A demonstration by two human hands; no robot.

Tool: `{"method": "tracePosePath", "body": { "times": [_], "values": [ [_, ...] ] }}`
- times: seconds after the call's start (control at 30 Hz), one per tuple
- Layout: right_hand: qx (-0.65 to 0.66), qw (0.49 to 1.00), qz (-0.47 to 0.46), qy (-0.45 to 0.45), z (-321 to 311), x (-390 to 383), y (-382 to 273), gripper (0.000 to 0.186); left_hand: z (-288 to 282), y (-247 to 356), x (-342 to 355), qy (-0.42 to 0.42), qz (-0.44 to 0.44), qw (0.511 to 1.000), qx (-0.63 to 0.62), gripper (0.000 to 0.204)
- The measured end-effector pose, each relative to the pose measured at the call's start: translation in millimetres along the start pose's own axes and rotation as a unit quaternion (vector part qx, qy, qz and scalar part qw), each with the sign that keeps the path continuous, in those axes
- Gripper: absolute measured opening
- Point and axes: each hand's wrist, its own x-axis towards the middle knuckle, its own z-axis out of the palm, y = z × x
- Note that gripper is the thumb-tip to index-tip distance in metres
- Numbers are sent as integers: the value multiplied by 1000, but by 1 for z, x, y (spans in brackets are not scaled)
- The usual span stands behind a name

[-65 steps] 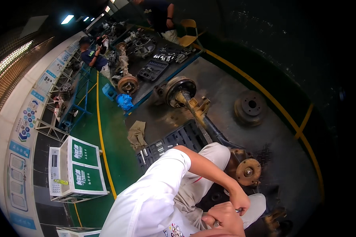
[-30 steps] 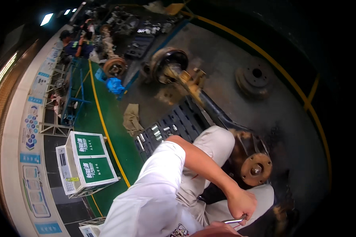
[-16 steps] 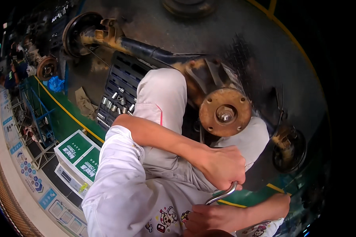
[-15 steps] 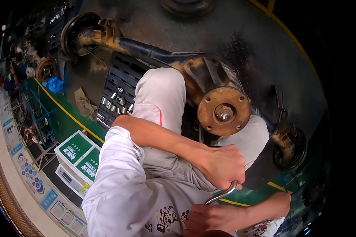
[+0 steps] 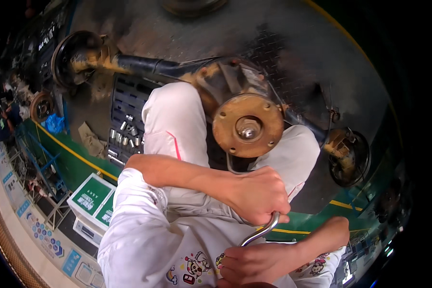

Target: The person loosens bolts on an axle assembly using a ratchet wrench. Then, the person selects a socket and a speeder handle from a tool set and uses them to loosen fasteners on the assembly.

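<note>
A bent chrome rod, shaped like the crank of a speed wrench point(image 5: 261, 234), runs between my two hands. My left hand point(image 5: 261, 196) reaches across my lap with its fingers wrapped round the upper bend. Lower down, close to my belly, my right hand point(image 5: 252, 261) is closed round the other end; its grip is partly hidden. Between my knees stands a rusty round flange point(image 5: 225, 126) with bolt holes and a central nut, on a vehicle axle point(image 5: 170, 68). Just below the flange a thin metal bar point(image 5: 232, 165) shows; whether it joins the rod cannot be seen.
Left of my knee lies a dark socket case point(image 5: 125, 93) with several loose chrome sockets point(image 5: 125, 138). Brake drums point(image 5: 62, 60) end the axle. A tan cloth point(image 5: 91, 139), a blue bag point(image 5: 54, 124) and a green-and-white box point(image 5: 91, 194) stand or lie leftward.
My view has shifted, so the axle and flange sit further left in the picture. Both hands keep their hold on the speed wrench; the left one appears slightly higher and further left.
</note>
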Motion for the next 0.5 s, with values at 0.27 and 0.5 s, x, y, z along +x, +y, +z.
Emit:
{"method": "tracePosePath", "body": {
  "times": [0.27,0.5],
  "values": [
    [43,977,57,201,18,12,-6,17,0,-2,-2,-16,4,1000,13,34],
    [78,973,9,218,30,13,0,32,-3,-5,-4,-42,61,995,59,17]
  ]
}}
